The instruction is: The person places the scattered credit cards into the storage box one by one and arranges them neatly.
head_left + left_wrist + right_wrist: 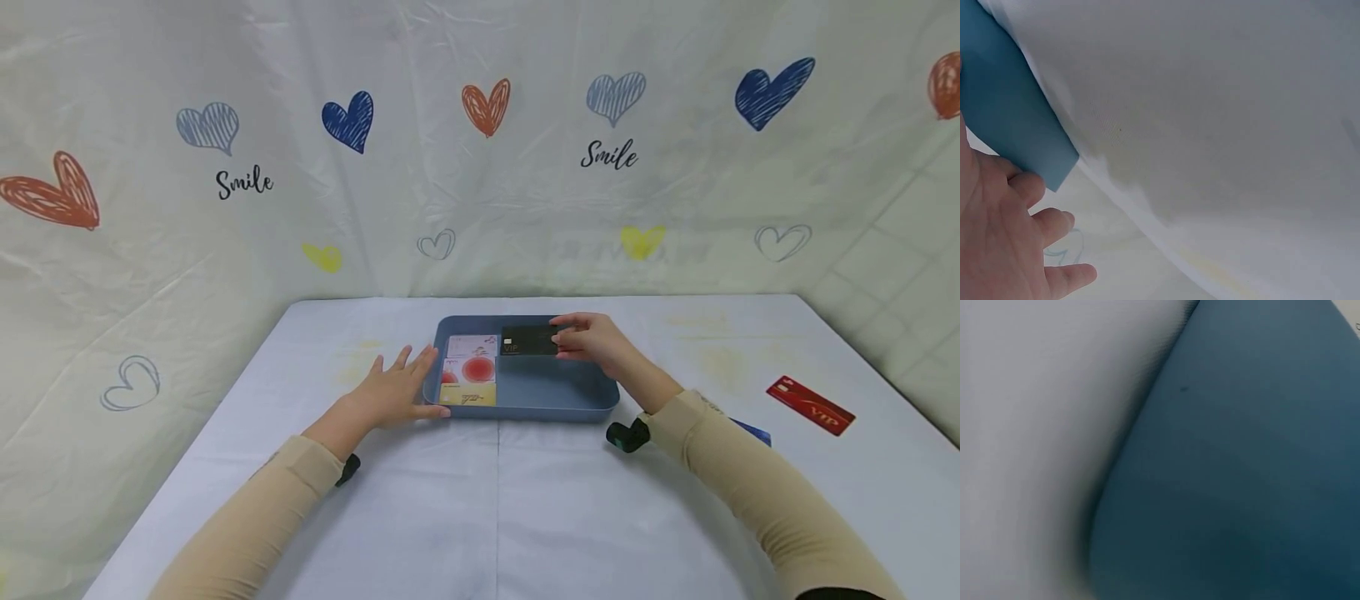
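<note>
A blue-grey tray [555, 412] lies on the white-covered table. In its left part a pink-and-white card [471, 346], a card with red circles [477, 369] and a yellow card [468, 394] form a column. My right hand [596, 340] pinches the right end of a black VIP card [525, 340] in the tray's upper part. With fingers spread, my left hand [393, 392] touches the tray's left side; the left wrist view shows this hand [1004, 231] beside the tray wall [1016, 106]. Only the tray [1229, 456] shows in the right wrist view, without the hand.
A red VIP card [811, 405] lies on the table at the right. Nearer my right sleeve is a blue card [752, 432], partly hidden by it. Behind the table hangs a pale curtain [525, 200] printed with hearts.
</note>
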`<control>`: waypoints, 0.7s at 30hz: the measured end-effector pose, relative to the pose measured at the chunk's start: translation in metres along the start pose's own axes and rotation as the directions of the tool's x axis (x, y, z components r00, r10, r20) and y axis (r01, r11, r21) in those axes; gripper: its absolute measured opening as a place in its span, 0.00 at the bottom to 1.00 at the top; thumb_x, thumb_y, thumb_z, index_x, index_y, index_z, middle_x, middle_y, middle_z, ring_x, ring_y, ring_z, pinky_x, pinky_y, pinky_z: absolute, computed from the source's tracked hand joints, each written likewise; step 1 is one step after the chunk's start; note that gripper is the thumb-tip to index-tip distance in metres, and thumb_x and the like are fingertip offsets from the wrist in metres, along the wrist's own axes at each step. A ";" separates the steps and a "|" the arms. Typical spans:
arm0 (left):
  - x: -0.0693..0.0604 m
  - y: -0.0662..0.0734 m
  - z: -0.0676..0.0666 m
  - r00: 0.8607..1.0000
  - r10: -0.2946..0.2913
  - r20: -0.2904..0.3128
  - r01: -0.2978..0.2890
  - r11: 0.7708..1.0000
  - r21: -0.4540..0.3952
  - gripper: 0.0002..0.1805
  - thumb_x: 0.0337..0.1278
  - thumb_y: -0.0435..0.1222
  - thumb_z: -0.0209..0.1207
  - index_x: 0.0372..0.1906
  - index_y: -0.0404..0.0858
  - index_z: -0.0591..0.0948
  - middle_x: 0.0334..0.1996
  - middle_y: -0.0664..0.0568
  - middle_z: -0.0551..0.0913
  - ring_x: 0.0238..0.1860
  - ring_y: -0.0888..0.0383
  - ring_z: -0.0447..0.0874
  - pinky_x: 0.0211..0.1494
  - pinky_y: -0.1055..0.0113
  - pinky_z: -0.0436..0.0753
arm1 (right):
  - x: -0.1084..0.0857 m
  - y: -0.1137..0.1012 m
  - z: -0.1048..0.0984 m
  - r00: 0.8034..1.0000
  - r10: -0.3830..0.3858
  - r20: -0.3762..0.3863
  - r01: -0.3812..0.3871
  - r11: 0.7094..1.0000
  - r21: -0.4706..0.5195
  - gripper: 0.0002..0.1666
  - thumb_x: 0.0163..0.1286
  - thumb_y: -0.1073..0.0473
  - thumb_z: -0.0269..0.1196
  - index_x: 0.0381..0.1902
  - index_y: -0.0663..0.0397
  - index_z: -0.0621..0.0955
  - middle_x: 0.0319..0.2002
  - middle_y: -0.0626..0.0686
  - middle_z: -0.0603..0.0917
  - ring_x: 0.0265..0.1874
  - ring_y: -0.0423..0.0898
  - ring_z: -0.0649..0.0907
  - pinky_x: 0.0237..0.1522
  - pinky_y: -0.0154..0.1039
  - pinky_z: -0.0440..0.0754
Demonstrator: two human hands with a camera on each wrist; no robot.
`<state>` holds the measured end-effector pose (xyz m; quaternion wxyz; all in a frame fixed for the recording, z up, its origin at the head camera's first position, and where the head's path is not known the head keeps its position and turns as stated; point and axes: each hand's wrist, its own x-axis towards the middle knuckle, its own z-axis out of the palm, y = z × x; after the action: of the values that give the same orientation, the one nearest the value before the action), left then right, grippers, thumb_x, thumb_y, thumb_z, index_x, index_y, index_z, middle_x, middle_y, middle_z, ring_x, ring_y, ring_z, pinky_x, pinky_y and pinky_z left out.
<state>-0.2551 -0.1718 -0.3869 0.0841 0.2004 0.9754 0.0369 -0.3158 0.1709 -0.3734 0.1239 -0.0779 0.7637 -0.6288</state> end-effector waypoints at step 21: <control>0.000 0.000 0.001 1.000 0.003 0.002 -0.003 1.000 0.023 0.59 0.62 0.68 0.57 0.84 0.38 0.47 0.83 0.47 0.47 0.82 0.40 0.39 0.75 0.31 0.43 | 0.024 -0.001 0.021 0.985 0.144 -0.089 -0.132 0.982 0.134 0.28 0.79 0.69 0.54 0.74 0.69 0.67 0.39 0.54 0.76 0.29 0.39 0.81 0.45 0.36 0.86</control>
<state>-0.2552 -0.1722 -0.3875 0.0825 0.2030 0.9754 0.0258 -0.3332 0.1442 -0.3781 0.1340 0.0146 0.7308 -0.6692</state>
